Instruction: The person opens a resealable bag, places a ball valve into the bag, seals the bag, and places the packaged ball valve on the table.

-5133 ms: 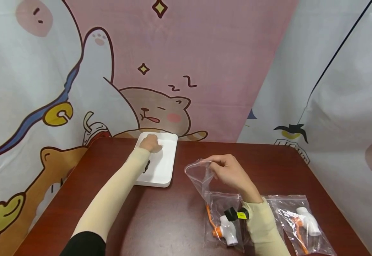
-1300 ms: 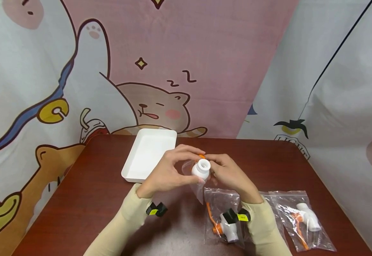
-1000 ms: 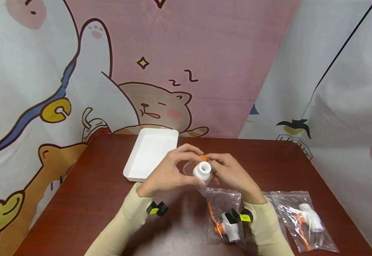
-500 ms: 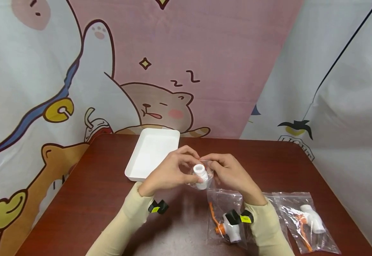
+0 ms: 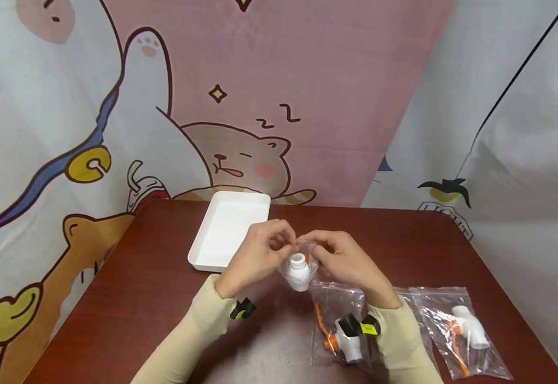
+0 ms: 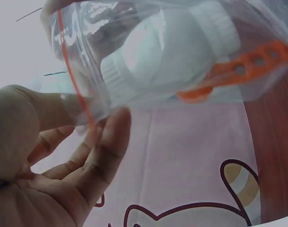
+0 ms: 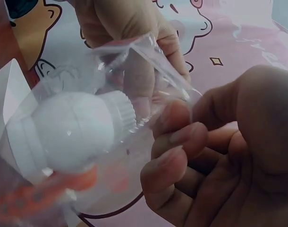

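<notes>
A white plastic ball valve point(image 5: 299, 271) with an orange lever handle point(image 6: 250, 64) lies inside a clear zip bag point(image 7: 130, 163), held up above the table. My left hand point(image 5: 259, 250) pinches the bag's mouth on its left side, by the orange zip line point(image 6: 71, 66) in the left wrist view. On the opposite side, my right hand point(image 5: 348, 261) pinches the bag's edge between thumb and fingertips. Neither hand grips the valve itself. The right wrist view shows left-hand fingers behind or within the clear film; I cannot tell which.
A white tray point(image 5: 199, 258) stands at the back left of the dark red table point(image 5: 115, 320). At the front right lie a bagged valve point(image 5: 348, 341), partly under my right wrist, and another bagged valve point(image 5: 470, 328). A cartoon-printed cloth point(image 5: 331, 106) hangs behind.
Earlier my left hand reached into the tray while my right held the bag. It then brought the valve to the bag, let it drop inside, and moved its fingers to the bag's mouth.
</notes>
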{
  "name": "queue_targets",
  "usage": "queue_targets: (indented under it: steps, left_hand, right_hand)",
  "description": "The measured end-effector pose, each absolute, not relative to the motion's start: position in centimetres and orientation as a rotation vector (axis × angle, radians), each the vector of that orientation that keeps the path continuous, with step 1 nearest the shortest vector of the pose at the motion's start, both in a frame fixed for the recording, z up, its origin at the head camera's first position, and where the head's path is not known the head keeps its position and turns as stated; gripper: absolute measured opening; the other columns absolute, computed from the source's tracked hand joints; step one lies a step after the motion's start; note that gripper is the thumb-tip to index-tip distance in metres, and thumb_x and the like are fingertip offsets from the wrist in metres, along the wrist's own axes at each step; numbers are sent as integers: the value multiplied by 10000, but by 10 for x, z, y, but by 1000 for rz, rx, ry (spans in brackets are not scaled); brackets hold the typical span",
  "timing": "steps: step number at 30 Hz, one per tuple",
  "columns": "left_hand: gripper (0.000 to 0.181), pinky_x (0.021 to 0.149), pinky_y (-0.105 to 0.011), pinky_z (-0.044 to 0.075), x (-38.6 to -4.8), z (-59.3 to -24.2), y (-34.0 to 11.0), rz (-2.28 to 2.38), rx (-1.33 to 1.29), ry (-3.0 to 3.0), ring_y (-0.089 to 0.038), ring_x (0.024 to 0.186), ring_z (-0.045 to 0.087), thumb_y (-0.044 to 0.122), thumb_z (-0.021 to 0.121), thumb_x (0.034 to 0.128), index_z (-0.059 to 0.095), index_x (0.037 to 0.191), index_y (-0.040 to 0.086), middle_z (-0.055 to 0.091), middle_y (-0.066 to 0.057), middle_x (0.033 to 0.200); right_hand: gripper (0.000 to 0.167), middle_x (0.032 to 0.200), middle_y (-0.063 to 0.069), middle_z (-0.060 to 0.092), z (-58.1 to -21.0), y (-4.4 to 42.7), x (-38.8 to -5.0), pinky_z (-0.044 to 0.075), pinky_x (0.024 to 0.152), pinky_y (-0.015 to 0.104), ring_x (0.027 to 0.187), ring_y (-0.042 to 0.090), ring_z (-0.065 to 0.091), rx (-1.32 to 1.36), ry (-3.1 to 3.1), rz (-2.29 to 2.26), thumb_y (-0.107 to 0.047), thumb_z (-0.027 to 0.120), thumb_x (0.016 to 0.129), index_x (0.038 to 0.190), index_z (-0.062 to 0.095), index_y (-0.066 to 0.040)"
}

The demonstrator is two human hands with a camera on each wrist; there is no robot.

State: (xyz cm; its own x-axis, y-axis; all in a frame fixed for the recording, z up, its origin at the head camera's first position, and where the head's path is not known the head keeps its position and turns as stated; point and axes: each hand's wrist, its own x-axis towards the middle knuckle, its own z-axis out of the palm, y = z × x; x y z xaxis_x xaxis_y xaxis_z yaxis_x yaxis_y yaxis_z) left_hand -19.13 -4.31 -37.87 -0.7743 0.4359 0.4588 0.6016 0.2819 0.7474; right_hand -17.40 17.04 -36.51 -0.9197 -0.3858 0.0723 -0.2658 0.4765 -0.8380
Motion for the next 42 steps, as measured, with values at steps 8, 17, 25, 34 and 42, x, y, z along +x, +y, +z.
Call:
queue_targets:
  steps: [8, 17, 25, 34, 42]
  left_hand:
    - [230, 611, -239, 564, -194, -374, -51, -1409, -963, -2260, -93, 726, 666, -95, 666, 853, 726, 928, 114, 739, -27, 852]
    - [337, 589, -235, 539, -192, -369, -56, -1420, -841, -2196, -101, 671, 624, -119, 585, 799, 766, 900, 147, 689, 3, 789]
    - [294, 586, -231, 525, -195, -368, -60, -1409, -759, -2189, -91, 671, 606, -92, 598, 824, 789, 788, 128, 689, 2, 796]
    - [403, 626, -280, 478, -196, -361, -70, -1407, -778, -2349, -92, 803, 635, -113, 498, 811, 753, 659, 159, 714, 44, 841]
    - [325, 571, -199, 374, -195, -355, -83, -1231, -1001, -2504, -49, 619, 453, -53, 542, 777, 658, 597, 191, 547, 106, 647]
  right_hand:
    - [412, 717, -77, 609, -368, 167, -172, 424, 518, 229, 561, 64, 489, -875, 2785, -1233, -6, 618, 887, 1246, 650, -204]
    - [258, 831, -100, 649, -366, 163, -164, 501, 602, 238, 682, 20, 561, -1087, 2919, -1111, 22, 662, 849, 1011, 679, -178]
    - [86, 830, -190, 618, -366, 159, -157, 457, 633, 197, 688, 65, 567, -1121, 2865, -862, -361, 742, 930, 952, 769, -283]
    - [45, 850, -200, 664, -358, 170, -160, 481, 617, 220, 674, -17, 529, -1203, 2970, -918, -233, 762, 928, 926, 803, -253]
    - [51, 908, -153, 719, -356, 179, -164, 461, 565, 206, 629, -8, 504, -1224, 2941, -1011, -183, 764, 933, 950, 806, -205]
